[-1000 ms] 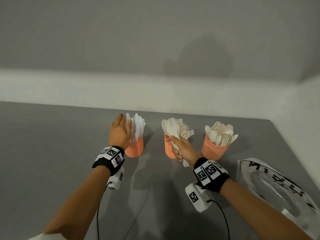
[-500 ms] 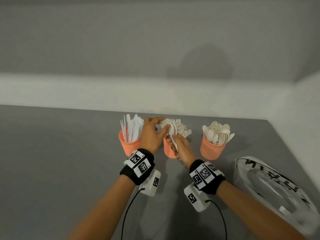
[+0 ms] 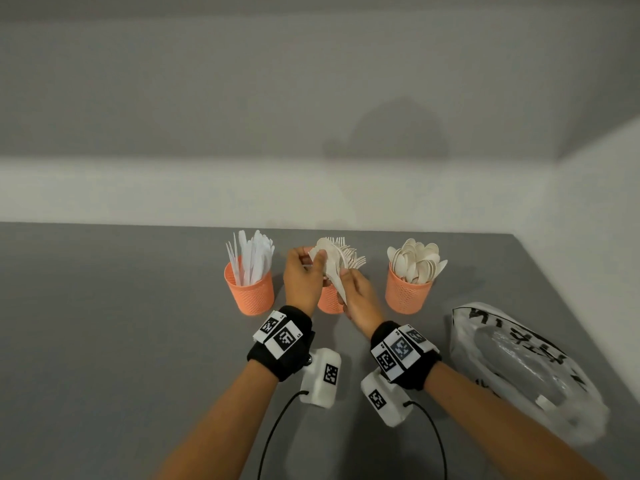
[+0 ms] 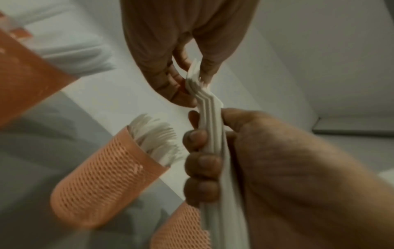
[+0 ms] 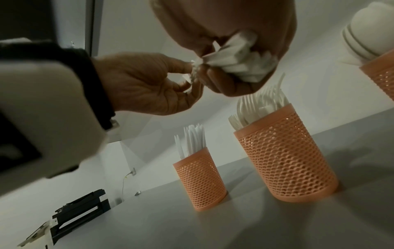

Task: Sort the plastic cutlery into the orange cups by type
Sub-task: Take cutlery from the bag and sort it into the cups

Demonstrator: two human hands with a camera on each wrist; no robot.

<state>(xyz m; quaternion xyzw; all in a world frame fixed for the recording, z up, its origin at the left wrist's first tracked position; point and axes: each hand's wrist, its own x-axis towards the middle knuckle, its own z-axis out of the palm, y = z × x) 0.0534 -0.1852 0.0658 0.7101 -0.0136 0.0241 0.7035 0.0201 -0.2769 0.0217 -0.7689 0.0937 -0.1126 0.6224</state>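
Note:
Three orange mesh cups stand in a row on the grey table (image 3: pixel 121 341). The left cup (image 3: pixel 249 292) holds knives, the middle cup (image 3: pixel 327 301) forks, the right cup (image 3: pixel 408 294) spoons. My right hand (image 3: pixel 346 282) grips a bundle of white cutlery (image 3: pixel 332 268) by the handles, just in front of and above the middle cup. My left hand (image 3: pixel 317 258) pinches the head end of a piece at the top of that bundle. In the left wrist view the stacked handles (image 4: pixel 213 151) run through my right fist. The right wrist view shows the fork cup (image 5: pixel 285 160) below both hands.
A crumpled clear plastic bag (image 3: pixel 519 368) with black lettering lies at the right, close to the table's right edge. A white wall runs along the table's far edge behind the cups. A black device (image 5: pixel 81 214) sits on the table to the left.
My left hand left the knife cup, moved right to the bundle and now pinches its top. My right hand stayed at the middle cup, still gripping the bundle.

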